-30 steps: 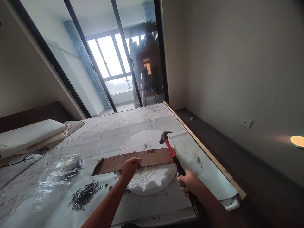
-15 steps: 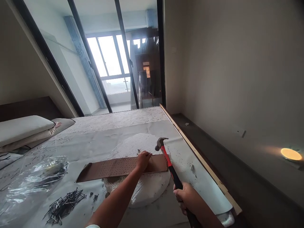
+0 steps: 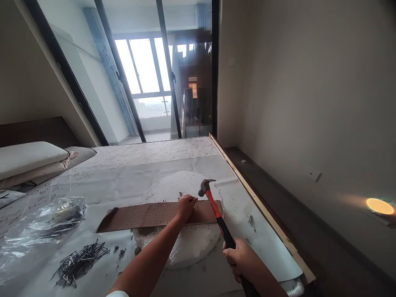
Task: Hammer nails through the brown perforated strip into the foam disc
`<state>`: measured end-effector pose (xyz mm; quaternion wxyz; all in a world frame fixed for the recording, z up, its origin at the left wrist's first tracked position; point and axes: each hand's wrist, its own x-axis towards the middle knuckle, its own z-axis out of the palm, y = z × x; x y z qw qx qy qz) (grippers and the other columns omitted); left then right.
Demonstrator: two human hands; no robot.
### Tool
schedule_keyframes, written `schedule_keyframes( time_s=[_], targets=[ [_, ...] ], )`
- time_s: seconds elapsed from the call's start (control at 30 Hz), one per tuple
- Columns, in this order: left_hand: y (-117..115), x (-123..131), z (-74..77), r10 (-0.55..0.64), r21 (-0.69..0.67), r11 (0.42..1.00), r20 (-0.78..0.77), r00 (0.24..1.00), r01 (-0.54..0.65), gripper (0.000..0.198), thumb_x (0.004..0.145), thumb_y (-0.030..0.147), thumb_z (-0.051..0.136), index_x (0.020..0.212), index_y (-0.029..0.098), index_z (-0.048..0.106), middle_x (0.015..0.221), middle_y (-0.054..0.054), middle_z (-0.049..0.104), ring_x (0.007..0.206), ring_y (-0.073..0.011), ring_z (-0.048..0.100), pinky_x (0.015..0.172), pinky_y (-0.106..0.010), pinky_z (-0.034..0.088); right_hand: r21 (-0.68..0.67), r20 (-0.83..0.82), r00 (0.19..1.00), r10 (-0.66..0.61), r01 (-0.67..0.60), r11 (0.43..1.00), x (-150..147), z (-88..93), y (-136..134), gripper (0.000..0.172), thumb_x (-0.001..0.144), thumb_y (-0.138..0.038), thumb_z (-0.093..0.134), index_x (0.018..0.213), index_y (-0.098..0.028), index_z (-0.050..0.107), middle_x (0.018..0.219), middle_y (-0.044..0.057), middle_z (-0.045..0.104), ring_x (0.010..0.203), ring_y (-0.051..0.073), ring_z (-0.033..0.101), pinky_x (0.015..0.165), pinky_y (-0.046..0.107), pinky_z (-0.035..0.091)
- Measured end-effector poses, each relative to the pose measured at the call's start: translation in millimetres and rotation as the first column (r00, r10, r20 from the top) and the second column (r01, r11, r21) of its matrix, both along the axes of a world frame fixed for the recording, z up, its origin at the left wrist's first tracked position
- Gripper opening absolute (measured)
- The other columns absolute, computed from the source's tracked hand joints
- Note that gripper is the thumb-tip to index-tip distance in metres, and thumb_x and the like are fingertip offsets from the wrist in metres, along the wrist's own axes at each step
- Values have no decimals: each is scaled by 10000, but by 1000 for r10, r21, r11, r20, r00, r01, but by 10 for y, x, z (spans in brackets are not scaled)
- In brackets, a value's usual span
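Observation:
My right hand (image 3: 241, 258) is wrapped round the black grip of a claw hammer (image 3: 215, 206) with a red neck. Its dark steel head is raised beside my left hand (image 3: 186, 207), just to the right of the fingers. Those fingers pinch a thin nail (image 3: 196, 203) upright against a brown strip (image 3: 142, 216) dotted with rows of small holes. One end of the strip curls up at the left. Beneath it lies a round white foam slab (image 3: 192, 251), mostly showing in front of and behind the strip.
Loose nails (image 3: 78, 264) form a pile at the lower left, near a clear plastic bag (image 3: 52, 222) of more dark pieces. Pillows (image 3: 34, 161) lie at the far left of the bed. A wooden edge (image 3: 260, 200) runs along the right, beside a wall (image 3: 309, 103).
The hammer head has shifted slightly left, closer to my left hand. My left hand stays on the strip with the nail. The whole view has tilted a little.

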<state>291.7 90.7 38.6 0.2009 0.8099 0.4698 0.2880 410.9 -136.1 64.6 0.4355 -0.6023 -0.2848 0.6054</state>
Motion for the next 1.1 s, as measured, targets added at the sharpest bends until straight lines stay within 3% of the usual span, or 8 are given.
schedule_keyframes(
  time_s=[0.3,0.5,0.73,0.9,1.1],
  targets=[
    [-16,0,-26,-17,7,1000,-28,999,17,268,801,330,522,632,174,660,729,-53,659,689,-158,559,649,-261,370,18,37,999,22,-22,1000,-1,41,-41,130,634,-281,434,730,-231,361,410,-126,268,286,64,234,278,197,220],
    [13,19,-144,-27,48,998,-55,998,29,268,800,315,525,620,165,655,703,-53,655,653,-146,544,625,-254,348,52,272,961,46,-62,997,39,178,-155,60,733,-270,443,741,-215,422,433,-102,310,314,73,299,352,218,277],
    [0,33,-170,-8,58,998,-89,996,13,253,795,289,531,610,161,648,676,-54,633,649,-150,531,608,-260,329,-2,378,915,140,-150,989,-22,112,-151,46,745,-254,419,727,-212,415,454,-92,290,358,94,316,394,232,267],
    [-19,26,-173,-43,36,998,-46,998,45,244,803,296,532,647,158,660,707,-60,641,673,-155,540,634,-271,342,60,527,843,107,-163,985,-12,273,-215,99,745,-268,438,764,-183,486,606,-13,459,570,147,469,517,245,338],
    [-58,15,-151,-14,24,1000,-67,998,16,254,797,285,530,608,152,637,675,-59,617,650,-151,519,607,-273,324,-15,540,830,139,-156,988,-53,280,-179,23,716,-191,429,703,-190,449,593,-23,420,552,136,430,503,236,315]
  ],
)
